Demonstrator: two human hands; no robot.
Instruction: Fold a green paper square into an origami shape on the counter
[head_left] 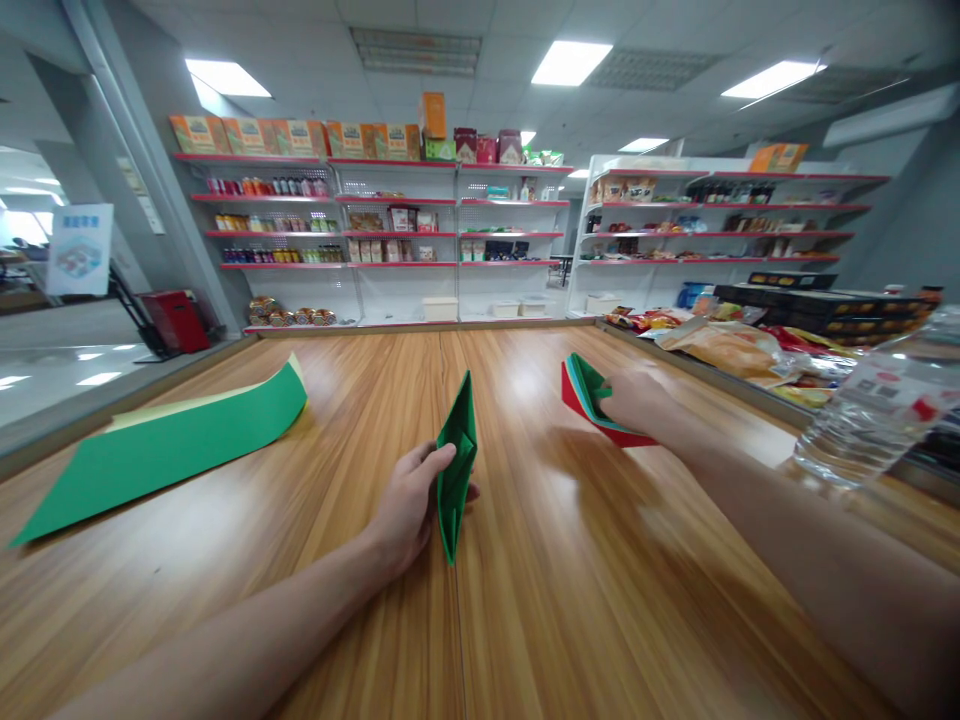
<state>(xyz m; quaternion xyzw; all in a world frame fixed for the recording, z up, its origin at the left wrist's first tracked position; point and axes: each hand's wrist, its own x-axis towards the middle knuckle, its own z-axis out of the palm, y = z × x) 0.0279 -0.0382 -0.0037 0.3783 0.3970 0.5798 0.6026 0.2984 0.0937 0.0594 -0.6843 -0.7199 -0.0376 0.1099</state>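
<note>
While left hand (409, 505) grips folded paper (457, 465), right hand (637, 400) blurs.

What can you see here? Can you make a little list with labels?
place: shop with stocked shelves
surface: long wooden table
left hand: holds a folded green paper piece upright
right hand: rests on a stack of coloured paper sheets
far left: large green paper sheet, one end curled up
right edge: clear plastic water bottle, snack packets
</note>
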